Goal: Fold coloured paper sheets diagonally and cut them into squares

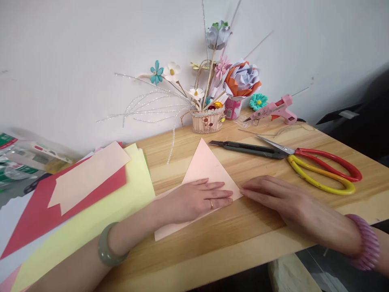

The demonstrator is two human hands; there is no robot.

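A sheet of pale pink paper lies on the table, folded so that one part forms a triangle pointing at the wall. A strip of the sheet sticks out to the left beneath my wrist. My left hand rests flat on the paper with its fingers stretched out, pressing it down. At the right corner of the paper, the fingertips of my right hand are held together and pinch the edge. My left palm covers the middle of the sheet.
Stacked coloured paper is at the left, under a pink offcut. A box cutter and scissors with red and yellow handles lie behind my right hand. A flower basket and a pink glue gun stand near the wall.
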